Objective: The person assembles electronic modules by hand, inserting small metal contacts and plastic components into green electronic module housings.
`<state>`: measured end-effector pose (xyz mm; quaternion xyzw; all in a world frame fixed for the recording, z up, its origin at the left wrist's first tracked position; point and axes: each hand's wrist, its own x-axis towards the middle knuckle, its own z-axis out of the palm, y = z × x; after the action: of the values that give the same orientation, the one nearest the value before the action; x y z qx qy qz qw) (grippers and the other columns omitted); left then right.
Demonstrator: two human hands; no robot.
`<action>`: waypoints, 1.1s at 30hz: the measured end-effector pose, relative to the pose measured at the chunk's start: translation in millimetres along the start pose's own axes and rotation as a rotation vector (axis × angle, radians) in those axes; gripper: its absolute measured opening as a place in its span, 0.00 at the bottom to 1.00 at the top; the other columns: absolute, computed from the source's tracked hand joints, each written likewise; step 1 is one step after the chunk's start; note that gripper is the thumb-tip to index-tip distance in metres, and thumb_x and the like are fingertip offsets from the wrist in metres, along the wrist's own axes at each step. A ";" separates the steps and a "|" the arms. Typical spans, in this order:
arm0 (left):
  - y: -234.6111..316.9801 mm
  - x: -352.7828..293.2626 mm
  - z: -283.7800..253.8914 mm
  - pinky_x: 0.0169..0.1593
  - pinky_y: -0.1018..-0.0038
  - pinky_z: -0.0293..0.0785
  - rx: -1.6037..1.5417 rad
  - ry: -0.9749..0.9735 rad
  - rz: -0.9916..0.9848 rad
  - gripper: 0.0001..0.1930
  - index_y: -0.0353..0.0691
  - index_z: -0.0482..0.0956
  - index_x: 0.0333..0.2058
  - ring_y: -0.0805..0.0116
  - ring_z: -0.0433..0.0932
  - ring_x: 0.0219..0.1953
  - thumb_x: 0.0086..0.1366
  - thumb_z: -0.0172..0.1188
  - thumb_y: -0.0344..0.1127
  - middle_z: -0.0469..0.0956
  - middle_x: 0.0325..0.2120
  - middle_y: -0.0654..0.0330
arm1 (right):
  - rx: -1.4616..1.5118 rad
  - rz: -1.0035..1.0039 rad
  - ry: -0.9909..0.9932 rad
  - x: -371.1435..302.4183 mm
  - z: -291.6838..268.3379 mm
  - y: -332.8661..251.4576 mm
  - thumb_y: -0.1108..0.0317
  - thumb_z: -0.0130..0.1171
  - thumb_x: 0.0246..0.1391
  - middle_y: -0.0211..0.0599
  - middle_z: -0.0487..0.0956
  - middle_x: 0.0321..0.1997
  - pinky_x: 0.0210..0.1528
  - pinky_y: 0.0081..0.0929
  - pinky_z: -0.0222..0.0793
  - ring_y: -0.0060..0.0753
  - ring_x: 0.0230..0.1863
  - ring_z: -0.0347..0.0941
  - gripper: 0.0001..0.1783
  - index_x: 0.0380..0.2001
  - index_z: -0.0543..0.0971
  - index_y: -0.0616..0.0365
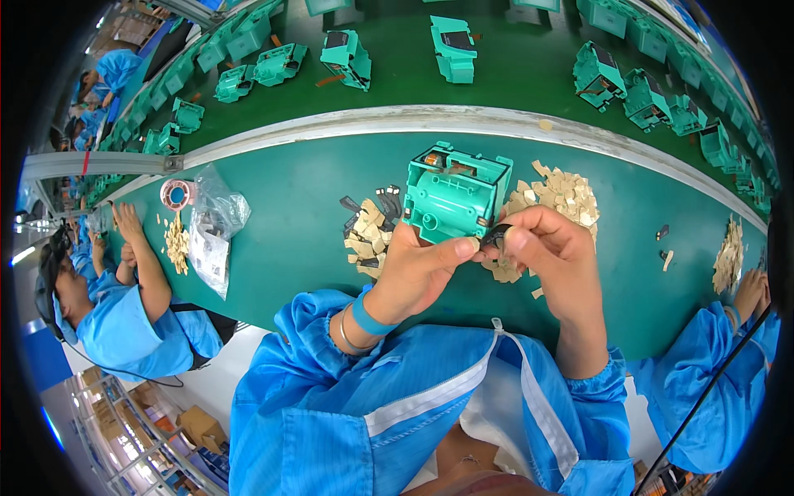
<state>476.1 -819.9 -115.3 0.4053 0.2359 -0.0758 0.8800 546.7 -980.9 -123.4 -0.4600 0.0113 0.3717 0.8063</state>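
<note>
My left hand (418,277) is closed on a teal plastic housing (451,202), gripping its near lower side with the thumb along the edge. The housing is held tilted above the bench, its open end showing a copper-coloured part inside. A small black curved piece (496,236) is pinched between the thumb and fingers of my right hand (550,252), touching the housing's lower right corner. Behind my left hand lies a pile of black pieces and beige paper bits (368,231). A larger heap of beige paper bits (566,198) spreads behind my right hand.
Beyond a pale metal rail (397,120), a green belt carries several teal housings (453,50). A clear plastic bag (213,231) and a tape roll (176,194) lie at left. Co-workers in blue sit on both sides, one at left (136,322), another at right (703,388).
</note>
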 end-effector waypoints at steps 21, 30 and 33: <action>-7.3 1.6 -0.5 0.48 0.66 0.76 -0.032 -0.049 0.080 0.19 0.34 0.69 0.49 0.61 0.76 0.46 0.59 0.59 0.27 0.76 0.44 0.53 | -0.632 -0.653 0.187 -3.6 2.7 8.3 0.74 0.67 0.41 0.36 0.74 0.30 0.31 0.26 0.64 0.32 0.30 0.68 0.09 0.28 0.78 0.60; -14.9 0.1 -6.6 0.44 0.72 0.78 -0.276 -0.155 -0.032 0.20 0.30 0.66 0.49 0.61 0.79 0.39 0.59 0.60 0.29 0.76 0.40 0.50 | -0.597 -0.667 0.197 -5.0 6.5 7.9 0.76 0.64 0.44 0.36 0.73 0.26 0.30 0.26 0.62 0.33 0.28 0.67 0.06 0.26 0.76 0.61; -16.7 -1.4 -8.4 0.45 0.72 0.79 -0.336 -0.132 -0.046 0.22 0.29 0.64 0.50 0.60 0.79 0.39 0.60 0.60 0.29 0.76 0.41 0.48 | -0.651 -0.728 0.193 -3.6 7.0 6.9 0.77 0.64 0.43 0.36 0.72 0.26 0.29 0.26 0.61 0.33 0.28 0.66 0.06 0.25 0.76 0.60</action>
<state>466.5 -824.6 -130.7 0.2410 0.1962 -0.0815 0.9470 537.5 -975.7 -123.1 -0.6941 -0.1920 0.0059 0.6937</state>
